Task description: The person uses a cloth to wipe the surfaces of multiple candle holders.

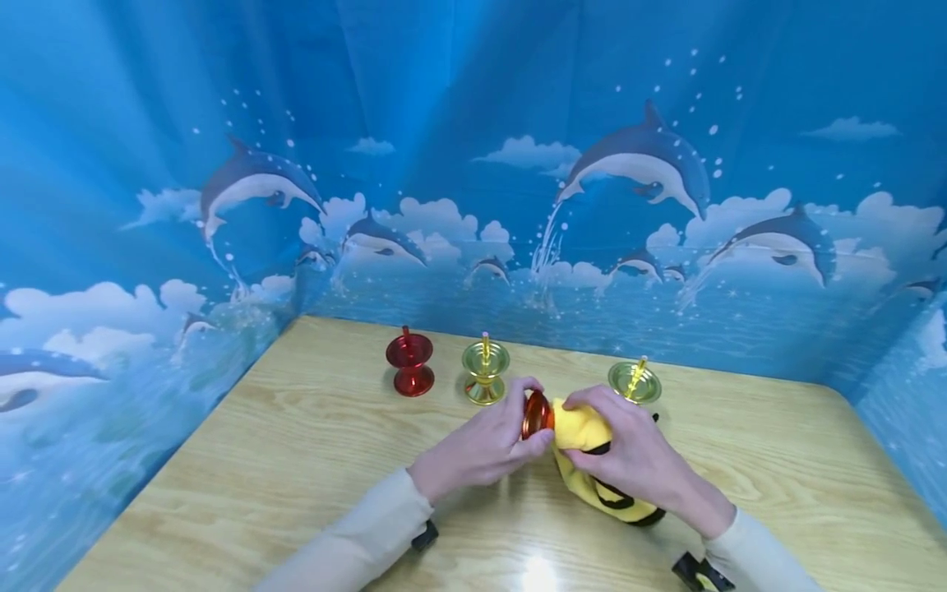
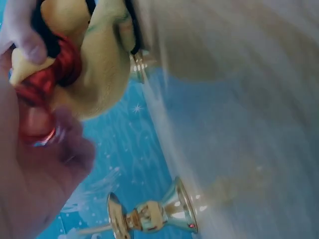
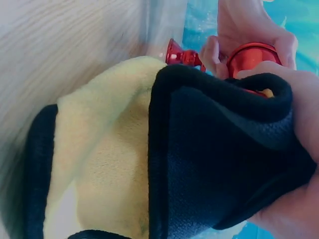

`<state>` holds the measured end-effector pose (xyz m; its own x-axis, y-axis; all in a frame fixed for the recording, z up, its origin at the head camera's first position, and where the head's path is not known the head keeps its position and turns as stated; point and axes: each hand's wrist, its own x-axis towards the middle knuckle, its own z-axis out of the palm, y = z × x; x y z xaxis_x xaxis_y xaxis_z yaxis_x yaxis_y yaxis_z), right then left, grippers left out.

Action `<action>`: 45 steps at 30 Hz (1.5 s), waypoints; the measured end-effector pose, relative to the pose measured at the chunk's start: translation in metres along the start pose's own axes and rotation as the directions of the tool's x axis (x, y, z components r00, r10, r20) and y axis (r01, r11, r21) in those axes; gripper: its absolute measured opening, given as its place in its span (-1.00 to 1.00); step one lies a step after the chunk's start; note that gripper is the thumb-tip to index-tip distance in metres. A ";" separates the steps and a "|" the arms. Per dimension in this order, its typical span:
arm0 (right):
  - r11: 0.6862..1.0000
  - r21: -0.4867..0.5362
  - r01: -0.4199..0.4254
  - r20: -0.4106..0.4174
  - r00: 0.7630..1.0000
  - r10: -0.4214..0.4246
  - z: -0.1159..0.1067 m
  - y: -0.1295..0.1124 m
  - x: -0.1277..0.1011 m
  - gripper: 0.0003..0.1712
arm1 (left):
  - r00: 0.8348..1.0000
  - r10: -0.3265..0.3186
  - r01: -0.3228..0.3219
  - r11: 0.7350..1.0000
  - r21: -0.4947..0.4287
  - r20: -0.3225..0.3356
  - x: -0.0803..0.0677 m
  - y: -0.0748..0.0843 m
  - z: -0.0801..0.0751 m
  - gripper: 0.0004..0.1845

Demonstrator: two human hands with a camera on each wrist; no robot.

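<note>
A shiny red candle holder [image 1: 538,416] is raised over the table, lying sideways. My left hand [image 1: 491,444] grips it by one end, its fingers and thumb curled round the base. A yellow cloth with black edging [image 1: 580,427] wraps the holder's other end. My right hand [image 1: 629,448] pinches this cloth against the holder, and the rest hangs down towards the table. From the right wrist, a dark side of the cloth [image 3: 199,154] shows, with the red metal [image 3: 254,57] just beyond it. The cloth and fingers hide the holder's far end.
Along the table's back edge stand another red candle holder [image 1: 410,366], a gold one [image 1: 484,370] and, behind my right hand, a second gold one [image 1: 635,382]. A blue dolphin-print curtain [image 1: 444,164] hangs behind the wooden table [image 1: 296,460].
</note>
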<state>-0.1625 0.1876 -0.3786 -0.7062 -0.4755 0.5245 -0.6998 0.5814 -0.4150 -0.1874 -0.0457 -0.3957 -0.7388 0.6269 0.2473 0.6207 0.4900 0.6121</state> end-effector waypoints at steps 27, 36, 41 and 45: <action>0.976 -0.219 -0.001 0.081 0.997 0.019 -0.008 -0.017 0.010 -0.40 | 0.985 -0.171 0.167 0.956 -0.242 0.002 0.004 0.011 0.005 -0.40; 0.869 0.299 -0.393 0.632 0.764 0.128 -0.042 0.017 0.037 -0.58 | 0.988 0.151 -0.152 0.988 0.017 0.046 0.002 0.010 -0.003 -0.39; 0.707 0.451 -0.545 0.775 0.632 -0.007 -0.037 0.037 0.044 -0.60 | 0.949 0.312 -0.314 0.934 0.171 0.041 0.002 0.009 -0.001 -0.35; 0.686 0.474 -0.552 0.771 0.636 -0.022 -0.033 0.040 0.042 -0.61 | 0.948 0.315 -0.317 0.932 0.174 0.041 0.000 0.008 -0.001 -0.34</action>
<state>-0.2167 0.2126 -0.3481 -0.5171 -0.8243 -0.2306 -0.1418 0.3481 -0.9267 -0.1831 -0.0426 -0.3899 -0.4945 0.7736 0.3964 0.8586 0.3638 0.3612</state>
